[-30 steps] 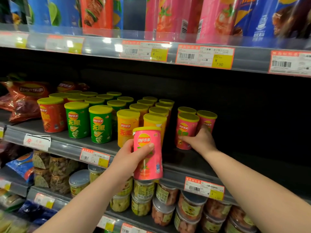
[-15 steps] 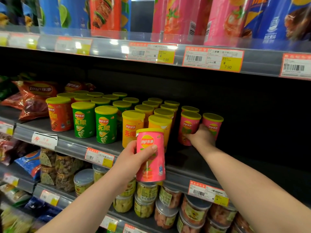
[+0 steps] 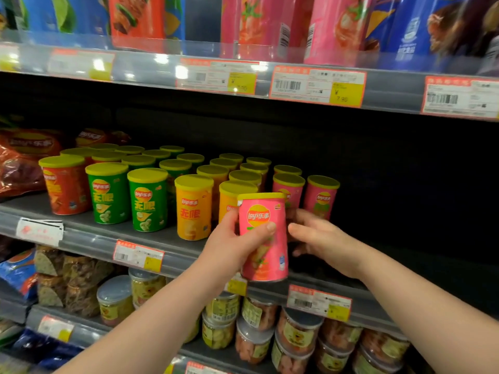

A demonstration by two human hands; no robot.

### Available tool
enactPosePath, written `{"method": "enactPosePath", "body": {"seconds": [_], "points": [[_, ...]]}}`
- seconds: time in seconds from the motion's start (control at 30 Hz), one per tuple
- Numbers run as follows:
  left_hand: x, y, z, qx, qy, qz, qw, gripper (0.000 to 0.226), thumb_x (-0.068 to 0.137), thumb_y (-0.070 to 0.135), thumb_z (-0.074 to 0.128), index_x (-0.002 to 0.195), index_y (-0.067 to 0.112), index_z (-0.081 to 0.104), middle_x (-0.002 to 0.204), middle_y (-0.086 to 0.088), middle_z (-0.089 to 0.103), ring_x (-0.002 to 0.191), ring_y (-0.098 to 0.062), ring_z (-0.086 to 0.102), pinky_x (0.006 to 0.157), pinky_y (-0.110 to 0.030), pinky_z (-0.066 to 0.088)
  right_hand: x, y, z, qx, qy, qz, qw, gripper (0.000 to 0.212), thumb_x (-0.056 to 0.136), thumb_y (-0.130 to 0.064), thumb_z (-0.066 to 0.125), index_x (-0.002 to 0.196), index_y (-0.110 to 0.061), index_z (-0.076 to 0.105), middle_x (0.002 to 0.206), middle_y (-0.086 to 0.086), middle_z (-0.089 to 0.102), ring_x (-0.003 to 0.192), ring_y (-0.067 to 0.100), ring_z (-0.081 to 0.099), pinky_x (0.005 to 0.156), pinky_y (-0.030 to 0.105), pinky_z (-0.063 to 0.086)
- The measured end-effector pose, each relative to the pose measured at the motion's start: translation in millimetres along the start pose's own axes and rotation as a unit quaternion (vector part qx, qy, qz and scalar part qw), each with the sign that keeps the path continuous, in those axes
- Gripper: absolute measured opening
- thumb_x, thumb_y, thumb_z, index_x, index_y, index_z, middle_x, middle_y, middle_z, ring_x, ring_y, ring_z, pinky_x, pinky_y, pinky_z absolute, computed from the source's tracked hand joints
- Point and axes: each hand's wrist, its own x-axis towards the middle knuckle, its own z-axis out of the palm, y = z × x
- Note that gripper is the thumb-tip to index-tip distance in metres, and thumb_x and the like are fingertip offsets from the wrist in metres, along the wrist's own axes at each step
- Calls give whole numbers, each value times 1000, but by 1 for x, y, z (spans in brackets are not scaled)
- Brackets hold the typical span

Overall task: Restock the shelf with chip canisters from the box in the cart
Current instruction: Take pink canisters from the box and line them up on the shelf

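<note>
Far left, red Lay's bags (image 3: 24,160) lie on the middle shelf (image 3: 89,238), print blurred. Next along it stand yellow-lidded cans in rows running back: a red canister (image 3: 66,184), then green canisters (image 3: 108,195) reading "Lay's乐事" and "无限", then orange canisters (image 3: 193,209) with the same wording. Centre: left hand (image 3: 229,247) grips the pink canister (image 3: 263,238), thumb across the front, fingers curled behind. The can is near upright, in the air before the shelf edge, logo "Lay's乐事" legible. It blocks part of an orange can and of the shelved pink canisters (image 3: 322,198) behind it. Right hand (image 3: 321,238) is just beside the can's right side, fingers loosely spread, holding nothing; contact unclear, blurred. Upper rail: price tag (image 3: 318,86) reads "¥7.90", with tall packs (image 3: 272,20) above it. Bottom: clear-lidded snack jars (image 3: 297,336), labels unreadable.
</note>
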Motion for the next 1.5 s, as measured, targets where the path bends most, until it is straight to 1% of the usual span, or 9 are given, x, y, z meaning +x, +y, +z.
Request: {"method": "enactPosePath", "body": {"seconds": [0.07,0.17,0.33,0.47,0.57,0.87,1.07,1.33,1.5], "points": [[7,0,11,11,3,17,1000,55,62,41,84,107,28,56,101,2,71,90,-14,70,77,-31,57,-10,-2,0,-17,-11,4,1000,59,68,-44,76,117,-42,44,120,-13,61,109,6,60,83,23,51],[14,-1,26,29,-23,31,999,42,71,37,75,108,31,54,100,7,69,92,-10,67,79,-31,56,-10,5,-4,-62,96,12,993,66,70,-22,82,122,-35,43,119,-7,61,108,9,61,95,35,51],[25,-16,30,220,-58,80,970,89,68,62,71,142,27,35,128,7,54,114,-10,55,97,-33,48,-11,19,-26,-92,196,50,975,73,65,-32,84,124,-31,41,122,-8,54,113,13,54,97,33,46],[28,-35,19,501,-87,146,848,61,81,61,58,130,25,52,122,4,55,115,-14,52,94,-27,44,1,40,-46,-115,260,97,954,77,68,-21,83,132,-16,42,129,3,55,116,20,54,96,34,45],[28,-44,16,603,-117,170,771,74,73,77,30,119,27,60,117,4,58,112,-17,50,88,-26,41,9,52,-52,-107,275,98,950,72,69,-13,82,131,-12,44,130,6,56,109,15,54,93,31,44],[32,-48,15,623,-116,182,752,88,66,77,8,115,27,62,117,5,57,111,-15,49,86,-27,42,42,57,-72,-136,291,121,939,75,74,-15,79,137,-9,38,138,12,49,125,27,49,92,30,40],[32,-47,16,639,-120,166,742,55,87,67,39,117,26,60,121,6,55,114,-15,46,88,-28,41,52,56,-79,-134,274,146,941,79,75,-16,79,140,-9,35,142,13,46,129,28,45,96,33,40],[32,-46,17,645,-122,161,737,52,88,65,39,119,27,58,123,7,53,115,-14,45,89,-27,41,52,55,-77,-116,282,151,940,81,75,-15,78,141,-9,32,143,13,44,131,29,43,98,35,40],[31,-46,16,641,-120,168,739,52,88,64,40,118,26,59,122,6,54,114,-14,45,88,-28,41,53,46,-81,-196,373,87,903,93,70,-23,83,146,-18,29,147,12,34,134,31,36,107,44,37]]}}
